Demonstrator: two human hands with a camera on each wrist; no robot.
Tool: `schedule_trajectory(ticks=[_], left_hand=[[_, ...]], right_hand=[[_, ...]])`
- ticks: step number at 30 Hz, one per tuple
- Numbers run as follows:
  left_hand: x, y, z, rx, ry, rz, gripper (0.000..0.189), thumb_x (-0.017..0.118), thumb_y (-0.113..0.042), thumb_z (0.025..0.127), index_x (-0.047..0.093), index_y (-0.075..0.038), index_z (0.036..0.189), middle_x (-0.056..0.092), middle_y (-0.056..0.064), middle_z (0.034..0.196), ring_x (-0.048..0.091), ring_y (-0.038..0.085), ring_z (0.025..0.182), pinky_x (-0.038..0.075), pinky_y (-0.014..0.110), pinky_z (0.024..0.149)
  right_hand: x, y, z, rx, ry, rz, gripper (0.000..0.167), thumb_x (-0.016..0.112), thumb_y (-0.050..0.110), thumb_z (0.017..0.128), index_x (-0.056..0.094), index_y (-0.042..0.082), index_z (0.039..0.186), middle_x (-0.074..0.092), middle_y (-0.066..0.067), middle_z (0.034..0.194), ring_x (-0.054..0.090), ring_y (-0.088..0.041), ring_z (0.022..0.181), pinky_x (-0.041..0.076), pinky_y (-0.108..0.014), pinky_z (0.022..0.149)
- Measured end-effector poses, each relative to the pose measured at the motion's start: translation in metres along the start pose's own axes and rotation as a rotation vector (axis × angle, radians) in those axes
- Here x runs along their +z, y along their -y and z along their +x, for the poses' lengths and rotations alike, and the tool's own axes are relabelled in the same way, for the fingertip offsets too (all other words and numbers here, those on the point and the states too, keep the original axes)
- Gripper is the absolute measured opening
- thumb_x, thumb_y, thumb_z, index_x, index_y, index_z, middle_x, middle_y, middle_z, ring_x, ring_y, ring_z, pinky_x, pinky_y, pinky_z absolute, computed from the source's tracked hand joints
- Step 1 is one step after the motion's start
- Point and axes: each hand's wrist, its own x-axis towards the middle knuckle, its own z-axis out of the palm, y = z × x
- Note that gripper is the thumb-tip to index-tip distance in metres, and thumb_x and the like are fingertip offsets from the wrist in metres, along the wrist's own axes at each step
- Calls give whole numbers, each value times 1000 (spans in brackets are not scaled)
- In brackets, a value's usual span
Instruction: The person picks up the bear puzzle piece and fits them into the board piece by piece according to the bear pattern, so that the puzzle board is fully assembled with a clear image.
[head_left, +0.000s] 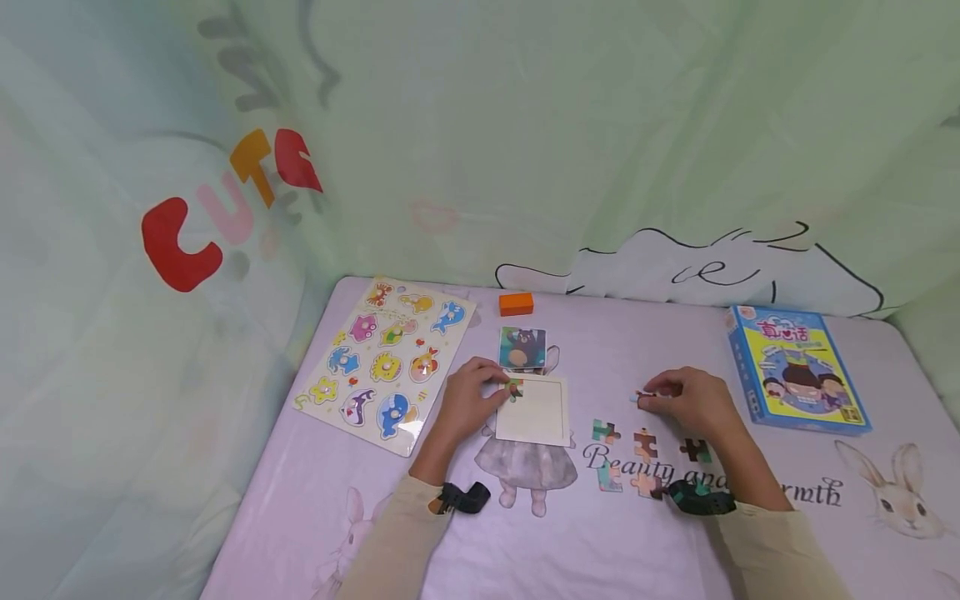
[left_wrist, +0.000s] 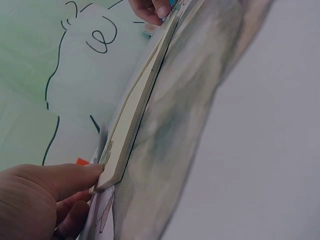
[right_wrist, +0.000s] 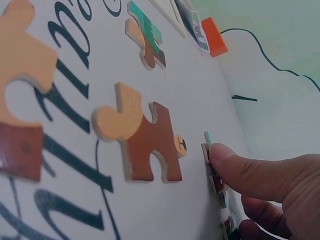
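A square wooden puzzle board (head_left: 536,421) lies flat in front of me, with one puzzle piece (head_left: 515,388) set in its upper left corner. My left hand (head_left: 472,398) grips that corner, thumb over the edge beside the piece and fingers curled at the outer side. To the right, my right hand (head_left: 692,404) pinches another puzzle piece (head_left: 642,399) between thumb and fingers, close over the table. Several loose pieces lie between the board and the right forearm, among them a brown and orange piece (right_wrist: 150,142) and a green and brown one (right_wrist: 145,32).
Just beyond the board lies a bear picture card (head_left: 522,347), with an orange block (head_left: 516,304) behind it. On the left is a sea-animal peg board (head_left: 382,362). A blue and yellow box (head_left: 798,371) lies at the right. A printed curtain (head_left: 600,150) hangs along the back.
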Motion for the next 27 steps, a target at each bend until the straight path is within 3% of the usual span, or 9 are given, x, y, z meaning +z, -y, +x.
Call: schedule_trajectory(ticks=[18,27], left_hand=[[2,3,2,-1,6,14,17,77,-21,90,79,-13,105,69,2,116,65,20,112,50,38,103],[3,3,1,-4,0,2,17,78,-21,90,79,-13,105,69,2,115,65,19,112,51,36,103]], right_hand=[[3,9,-4,-22,-63,12,27,84,25,84,73,6,101,63,-13,95,53,-27,85,43,-31,64],[-2,16,-8,-34,-44,29,23,81,25,87,71,8,98,63,-12,95,54,-28,90,45,-31,67]])
